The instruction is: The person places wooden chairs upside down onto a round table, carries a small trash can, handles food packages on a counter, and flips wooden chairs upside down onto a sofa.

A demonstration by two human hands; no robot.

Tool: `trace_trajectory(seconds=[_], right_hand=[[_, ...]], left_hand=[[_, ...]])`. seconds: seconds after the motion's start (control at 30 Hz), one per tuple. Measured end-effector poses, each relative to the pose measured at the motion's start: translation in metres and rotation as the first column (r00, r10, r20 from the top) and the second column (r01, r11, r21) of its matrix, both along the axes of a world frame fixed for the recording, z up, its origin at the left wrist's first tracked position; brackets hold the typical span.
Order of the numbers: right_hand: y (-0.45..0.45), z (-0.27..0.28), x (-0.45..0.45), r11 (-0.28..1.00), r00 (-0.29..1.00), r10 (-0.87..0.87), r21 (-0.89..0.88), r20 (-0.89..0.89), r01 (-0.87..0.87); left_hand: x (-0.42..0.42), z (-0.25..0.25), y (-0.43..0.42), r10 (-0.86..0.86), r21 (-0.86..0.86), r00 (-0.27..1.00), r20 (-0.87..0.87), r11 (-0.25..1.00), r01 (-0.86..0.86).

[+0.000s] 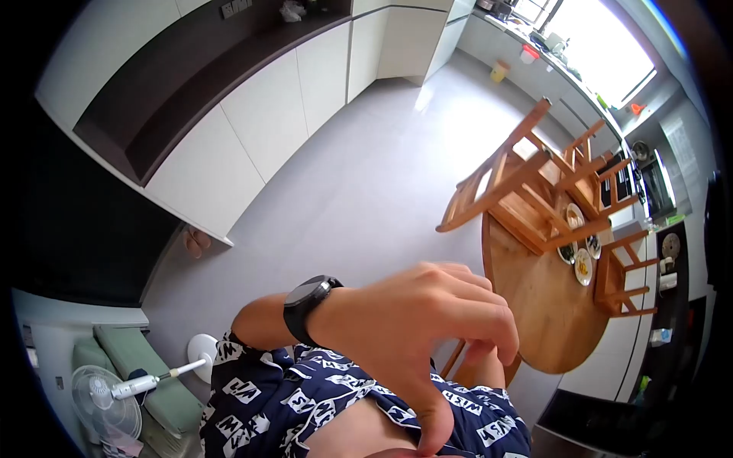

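Note:
My left hand (pixel 424 317) is raised in front of my body and reaches to the right, back of the hand up. Its fingers are bent and slightly blurred, the thumb stands apart below them, and I see nothing held. A black watch (pixel 309 305) is on that wrist. Below the hand is a dark blue shirt (pixel 305 401) with white lettered patches. Bits of skin, apparently my right arm (pixel 489 372), show past the left fingers; my right hand cannot be made out. Beyond the fingertips stands a round wooden table (pixel 546 313).
Wooden chairs (pixel 527 191) rest on the table beside several plates of food (pixel 583 267). White cabinets (pixel 263 118) line the left. A white fan (pixel 107 397) and green cushioned seat (pixel 145 374) are at lower left, slippers (pixel 196 241) by the cabinet. A counter (pixel 550 72) runs under the window.

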State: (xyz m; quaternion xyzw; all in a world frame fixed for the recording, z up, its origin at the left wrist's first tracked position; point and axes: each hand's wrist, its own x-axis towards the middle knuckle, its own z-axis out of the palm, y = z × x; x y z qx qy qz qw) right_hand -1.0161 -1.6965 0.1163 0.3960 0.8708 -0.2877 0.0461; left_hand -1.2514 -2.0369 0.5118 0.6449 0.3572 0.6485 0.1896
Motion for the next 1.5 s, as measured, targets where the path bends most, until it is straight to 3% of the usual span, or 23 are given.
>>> trace_trajectory(seconds=[0.17,0.27,0.3,0.4,0.6,0.67,0.7,0.77,0.8,0.83,0.87,0.9,0.93,0.97,1.0,1.07,1.1,1.17,1.23,1.3,1.37,1.43,1.5], right_hand=[[0.008,-0.006,-0.147,0.996,0.996,-0.086,-0.040,-0.020,0.085],[0.015,-0.034,-0.158,0.953,0.953,-0.302,-0.026,0.041,0.303],[-0.008,-0.011,-0.163,0.898,0.898,-0.436,-0.032,0.057,0.438],[-0.024,-0.130,-0.081,0.813,0.766,-0.576,0.099,0.286,0.574],[-0.148,-0.115,-0.150,0.442,0.508,-0.690,-0.255,0.515,0.860],[-0.170,-0.117,-0.185,0.433,0.544,-0.683,-0.329,0.488,0.839],[-0.177,-0.118,-0.204,0.512,0.626,-0.662,-0.361,0.412,0.780],[-0.177,-0.109,-0.239,0.875,0.918,-0.395,-0.285,0.045,0.391],[-0.160,-0.081,-0.285,0.974,0.975,-0.195,-0.140,-0.106,0.179],[-0.120,-0.056,-0.338,0.946,0.981,-0.193,-0.269,-0.025,0.179],[-0.079,-0.021,-0.401,0.903,0.982,-0.180,-0.385,0.062,0.190],[-0.032,-0.040,-0.443,0.605,0.790,-0.505,-0.509,0.348,0.612],[0.026,-0.080,-0.485,0.156,0.444,-0.629,-0.457,0.638,0.876],[0.077,-0.136,-0.501,0.199,0.523,-0.559,-0.508,0.643,0.838],[0.142,-0.173,-0.544,0.470,0.642,-0.276,-0.483,0.715,0.739],[0.259,-0.191,-0.661,0.849,0.746,-0.067,-0.355,0.663,0.391],[0.301,-0.162,-0.734,0.979,0.813,-0.046,-0.138,0.581,0.153],[0.392,-0.154,-0.864,1.000,0.941,-0.015,-0.008,0.338,0.019],[0.451,-0.090,-1.006,0.996,0.981,0.029,-0.094,0.190,-0.011],[0.483,-0.062,-1.116,0.994,0.975,-0.036,-0.111,-0.220,0.012],[0.490,-0.012,-1.201,0.979,0.910,-0.034,-0.196,-0.413,-0.053],[0.506,-0.014,-1.257,0.951,0.868,-0.001,-0.269,-0.497,-0.153],[0.522,-0.041,-1.278,0.953,0.941,0.009,-0.283,-0.338,-0.111]], left_hand=[[-0.139,-0.021,0.030,0.046,0.066,0.994,-0.094,0.997,-0.040],[-0.227,-0.028,0.045,0.037,0.053,0.983,-0.181,0.998,-0.028],[-0.256,-0.022,0.047,-0.034,0.001,0.981,-0.191,0.999,0.035],[-0.343,0.003,0.061,-0.174,-0.067,0.960,-0.219,0.984,0.163],[-0.505,0.026,0.123,-0.266,0.012,0.880,-0.395,0.956,0.294],[-0.562,0.009,0.159,-0.370,-0.004,0.846,-0.385,0.917,0.399],[-0.585,0.003,0.173,-0.405,-0.050,0.862,-0.305,0.911,0.410],[-0.642,-0.017,0.209,-0.477,-0.095,0.861,-0.176,0.879,0.467],[-0.679,-0.035,0.230,-0.495,-0.135,0.865,-0.080,0.865,0.483],[-0.716,-0.059,0.248,-0.496,-0.172,0.868,0.018,0.854,0.491],[-0.755,-0.088,0.264,-0.362,-0.312,0.916,0.174,0.862,0.400],[-0.798,-0.133,0.284,-0.182,-0.369,0.953,0.241,0.891,0.264],[-0.831,-0.185,0.299,0.088,-0.401,0.914,0.395,0.912,0.085],[-0.864,-0.240,0.307,0.334,-0.493,0.730,0.597,0.870,0.005],[-0.898,-0.316,0.301,0.529,-0.560,0.471,0.706,0.824,-0.085],[-0.943,-0.441,0.255,0.891,-0.876,0.135,0.434,0.452,-0.165],[-0.951,-0.495,0.215,0.951,-0.946,0.107,0.291,0.303,-0.113],[-0.940,-0.597,0.119,0.992,-0.993,0.073,0.100,0.104,-0.053],[-0.923,-0.598,0.100,0.969,-0.957,0.028,-0.246,-0.247,0.151],[-0.929,-0.599,0.122,0.909,-0.860,0.036,-0.416,-0.406,0.309],[-0.965,-0.605,0.169,0.884,-0.813,0.057,-0.463,-0.450,0.370],[-1.019,-0.616,0.225,0.879,-0.808,0.071,-0.472,-0.463,0.363],[-1.089,-0.621,0.293,0.895,-0.841,0.072,-0.440,-0.438,0.318]])
